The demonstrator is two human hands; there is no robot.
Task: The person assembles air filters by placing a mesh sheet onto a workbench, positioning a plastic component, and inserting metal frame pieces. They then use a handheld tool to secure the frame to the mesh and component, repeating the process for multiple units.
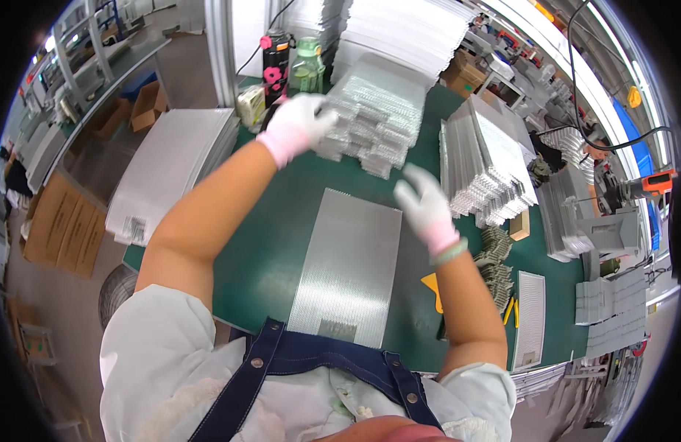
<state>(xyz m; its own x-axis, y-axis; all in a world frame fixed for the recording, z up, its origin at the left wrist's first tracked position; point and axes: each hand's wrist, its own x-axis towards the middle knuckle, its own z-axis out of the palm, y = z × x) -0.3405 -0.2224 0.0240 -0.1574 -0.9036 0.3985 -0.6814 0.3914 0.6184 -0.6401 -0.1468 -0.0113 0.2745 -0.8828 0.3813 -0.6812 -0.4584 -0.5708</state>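
Observation:
A silver ribbed metal panel (349, 258) lies flat on the green tabletop in front of me. Both hands wear white gloves with pink cuffs. My left hand (296, 127) is raised beside the left edge of a stack of silver ribbed pieces (381, 103), fingers apart; whether it touches the stack I cannot tell. Above the panel's far right corner, my right hand (427, 206) hovers with thumb and fingers spread, holding nothing.
Left stands a pile of pale sheets (171, 169). Bottles, one black (276, 66) and one green (307, 68), stand at the back. To the right are stacked ribbed panels (488, 158), a heap of small metal strips (496, 265), a yellow scraper (432, 289) and a narrow white-framed panel (530, 317).

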